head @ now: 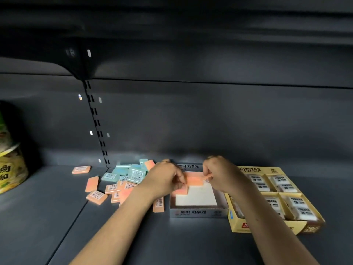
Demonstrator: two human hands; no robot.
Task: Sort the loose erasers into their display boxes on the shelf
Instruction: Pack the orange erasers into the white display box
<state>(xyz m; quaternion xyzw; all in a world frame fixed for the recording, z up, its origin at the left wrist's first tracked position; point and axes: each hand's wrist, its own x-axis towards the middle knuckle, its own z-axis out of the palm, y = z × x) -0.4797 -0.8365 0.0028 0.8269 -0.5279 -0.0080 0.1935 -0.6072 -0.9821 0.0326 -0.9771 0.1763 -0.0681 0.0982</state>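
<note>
hands [164,178] hiding orange erasers [193,181], fingertips unclear

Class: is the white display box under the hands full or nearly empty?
Nearly empty: the white display box shows a bare floor; only orange erasers at its far end, gripped by both hands.

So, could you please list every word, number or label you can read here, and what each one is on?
"로버 지우개": front wall of the white display box, and again on its back flap.
"2B": wrapped erasers in the yellow display box.
"4B": barcode stickers on the loose erasers; barcode digits too small.
Yellow box's flap print and the cup at left: blurred.
</note>
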